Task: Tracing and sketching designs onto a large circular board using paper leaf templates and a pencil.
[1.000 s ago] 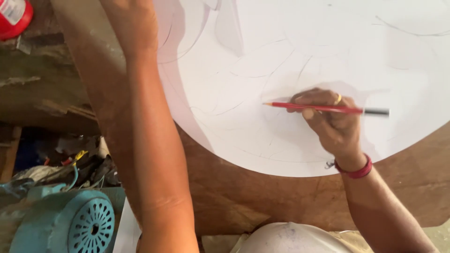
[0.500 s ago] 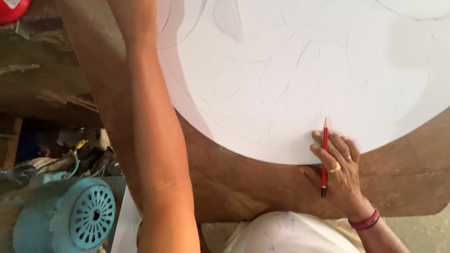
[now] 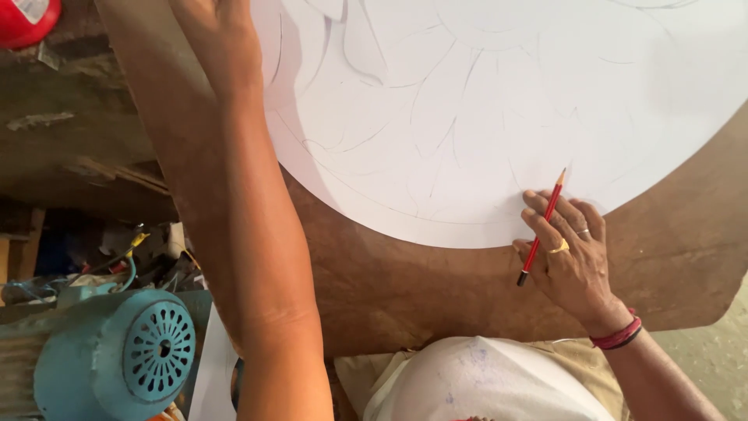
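A large round white paper sheet (image 3: 483,109) with faint pencil curves lies on a brown wooden table (image 3: 405,296). My right hand (image 3: 573,257) rests at the sheet's near edge and grips a red pencil (image 3: 541,228), whose tip points up onto the paper. Rings and a red wristband show on that hand. My left hand (image 3: 222,43) presses flat on the table and the paper's left edge at the top, with its forearm stretching down through the view.
A teal motor housing with a vented cover (image 3: 117,355) sits at the lower left beside a clutter of tools (image 3: 132,257). A red object (image 3: 27,19) is in the top left corner. White cloth (image 3: 483,382) covers my lap below the table edge.
My right hand has swung the pencil from lying sideways on the paper to pointing upward, and has come down to the sheet's near edge. The view has shifted slightly.
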